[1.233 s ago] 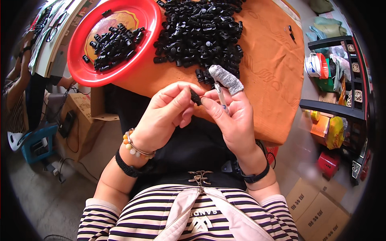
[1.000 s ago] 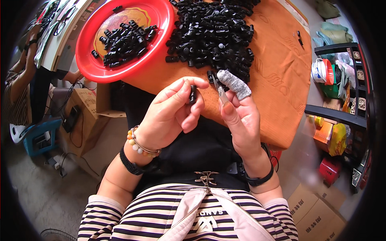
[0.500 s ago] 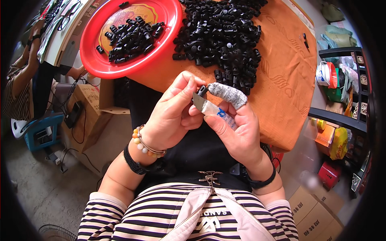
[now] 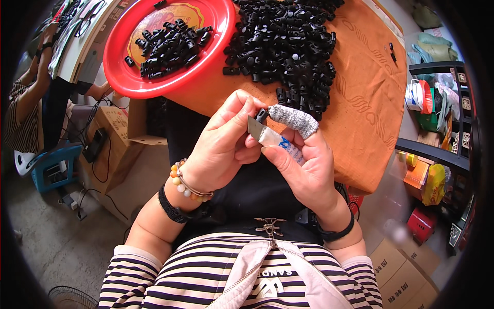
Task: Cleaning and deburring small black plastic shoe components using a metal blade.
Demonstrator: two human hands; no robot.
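Note:
Between the thumb and fingers of my left hand (image 4: 226,126) is a small black plastic part (image 4: 262,115), pinched at its end. My right hand (image 4: 303,159) grips a blade (image 4: 256,129) whose lower part is wrapped in white material with blue marks. The bare metal tip lies right against the black part. A grey knitted sleeve (image 4: 293,119) covers my right index finger, its end close to the part. Beyond my hands, a heap of similar black parts (image 4: 288,46) lies on the orange tablecloth (image 4: 365,103). More of them sit in a red round tray (image 4: 121,82) at the far left.
Two small black pieces (image 4: 392,52) lie apart on the cloth's right side. A dark shelf rack (image 4: 437,149) with bags and tubs stands at the right, cardboard boxes (image 4: 404,273) below it. Another person's arm (image 4: 38,77) shows at the far left, above a blue stool (image 4: 56,167).
Both hands keep nearly the same pose, with the blade still at the black part. The view has shifted very slightly; nothing has been let go or taken up.

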